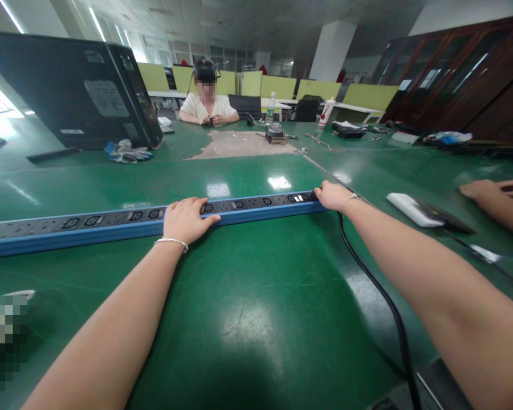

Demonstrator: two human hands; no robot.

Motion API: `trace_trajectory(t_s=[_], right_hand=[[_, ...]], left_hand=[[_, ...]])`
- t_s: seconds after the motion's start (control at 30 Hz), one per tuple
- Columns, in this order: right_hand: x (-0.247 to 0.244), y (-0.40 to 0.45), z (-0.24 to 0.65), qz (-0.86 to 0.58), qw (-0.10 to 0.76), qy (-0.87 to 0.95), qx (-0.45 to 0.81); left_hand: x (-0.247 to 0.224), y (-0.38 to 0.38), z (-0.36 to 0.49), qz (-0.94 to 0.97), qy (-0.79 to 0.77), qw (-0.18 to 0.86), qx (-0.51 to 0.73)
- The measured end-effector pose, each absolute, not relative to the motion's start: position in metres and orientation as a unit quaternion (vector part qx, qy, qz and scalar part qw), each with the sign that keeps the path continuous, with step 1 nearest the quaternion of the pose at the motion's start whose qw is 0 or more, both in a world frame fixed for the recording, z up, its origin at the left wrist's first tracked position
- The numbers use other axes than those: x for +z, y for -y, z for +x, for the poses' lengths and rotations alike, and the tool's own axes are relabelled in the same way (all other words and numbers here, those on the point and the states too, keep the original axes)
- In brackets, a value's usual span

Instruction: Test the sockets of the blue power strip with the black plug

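Note:
A long blue power strip [256,213] with a black face of several sockets lies across the green table, running out of view at the left. My left hand [187,220] grips it near the middle, fingers over its top and far edge, thumb stretched along the near side. At its right end, my right hand [333,196] is closed around a black plug [315,195], mostly hidden by the fingers. Whether the plug sits fully in a socket I cannot tell. From beneath that hand a black cable [378,285] runs down toward the lower right.
Across the table [248,273] sits a person [209,108] in a white top. Another person's hands [481,191] rest at the right, near a white block [412,209]. A large black case [77,94] and gloves [128,152] stand at the back left; a bottle [271,108] is farther back.

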State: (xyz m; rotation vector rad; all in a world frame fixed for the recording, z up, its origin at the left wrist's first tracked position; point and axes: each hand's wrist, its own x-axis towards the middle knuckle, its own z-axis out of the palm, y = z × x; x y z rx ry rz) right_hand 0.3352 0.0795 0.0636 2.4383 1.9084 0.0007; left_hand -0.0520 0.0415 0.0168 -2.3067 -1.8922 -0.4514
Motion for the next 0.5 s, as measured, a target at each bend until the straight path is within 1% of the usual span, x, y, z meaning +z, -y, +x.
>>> trace_trajectory(t_s=[0.07, 0.17, 0.23, 0.33, 0.5], right_hand=[[0.073, -0.078, 0.336, 0.800, -0.007, -0.599, 0.013], [0.099, -0.074, 0.334, 0.811, -0.080, -0.578, 0.051], [0.117, -0.070, 0.326, 0.792, -0.107, -0.600, 0.033], [0.126, -0.066, 0.302, 0.754, -0.090, -0.649, -0.042], [0.100, -0.074, 0.256, 0.708, -0.003, -0.706, 0.025]], left_hand=[[0.017, -0.041, -0.052, -0.764, 0.624, 0.061, -0.152], [0.017, -0.042, -0.052, -0.765, 0.624, 0.060, -0.150], [0.017, -0.042, -0.052, -0.764, 0.625, 0.059, -0.148], [0.017, -0.042, -0.052, -0.764, 0.626, 0.058, -0.149], [0.016, -0.042, -0.052, -0.767, 0.618, 0.073, -0.153]])
